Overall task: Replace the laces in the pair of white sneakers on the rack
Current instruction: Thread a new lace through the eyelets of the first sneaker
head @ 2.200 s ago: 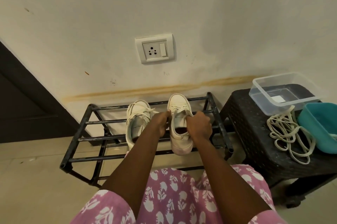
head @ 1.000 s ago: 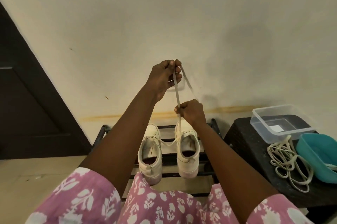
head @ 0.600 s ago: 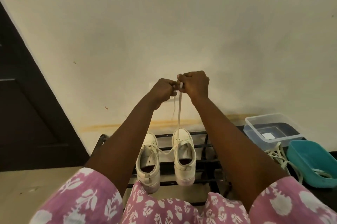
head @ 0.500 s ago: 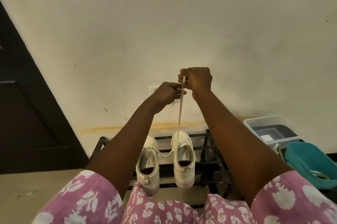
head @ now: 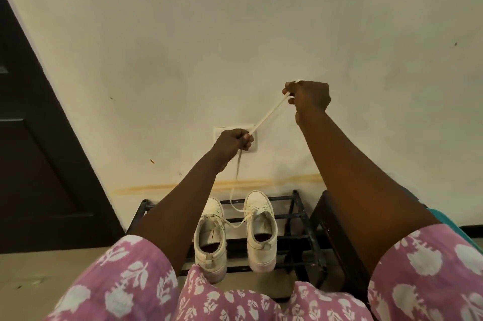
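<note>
Sneakers point(head: 261, 231) sit side by side on top of the rack point(head: 296, 216). Their toes point at the wall point(head: 235, 33) and their heels overhang the front bar toward the person, so their long axes run front to back. Lace point(head: 266, 116) climbs slack from the right one's eyelets to the left grip point(head: 232, 141), which is curled tight round it. From there it runs taut up and rightward to the right grip point(head: 309, 97), which pinches its end. Both grips are held up in front of the wall, apart.
</note>
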